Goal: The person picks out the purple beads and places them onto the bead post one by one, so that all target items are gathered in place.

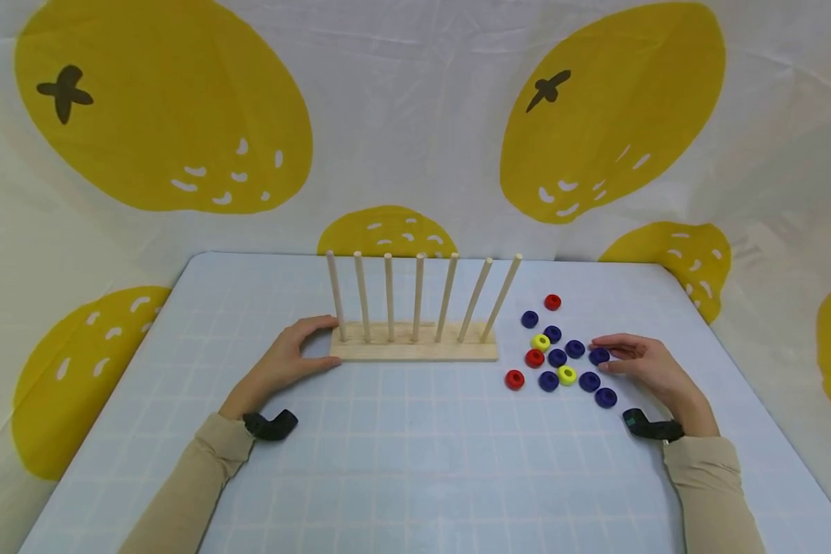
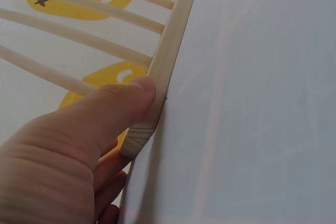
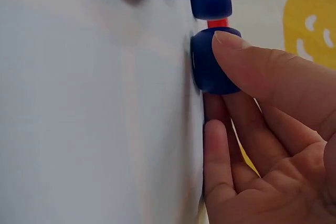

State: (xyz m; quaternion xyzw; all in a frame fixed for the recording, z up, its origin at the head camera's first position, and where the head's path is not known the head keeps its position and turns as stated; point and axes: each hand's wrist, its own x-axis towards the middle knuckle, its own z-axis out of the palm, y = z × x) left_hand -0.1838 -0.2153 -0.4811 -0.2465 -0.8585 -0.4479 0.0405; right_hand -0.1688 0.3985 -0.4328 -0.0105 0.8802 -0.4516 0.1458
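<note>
**Blue ring [image 3: 206,64] pinched**

The ring is at three o'clock from the pegged rack [image 1: 415,352], pinched by the right hand's [image 1: 649,369] grip. Loose rings [image 1: 557,363] lie mostly toward its nine o'clock on the counter [image 1: 415,462]. The left hand's [image 1: 287,358] grip clasps the rack's nine-o'clock end.

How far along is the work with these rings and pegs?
Done: apparently no threading, since all seven pegs are bare; the left hand grips the wooden base at one end. In hand: a blue ring, pinched by the right hand. Left, presumably: the other rings, loose on the table.
</note>
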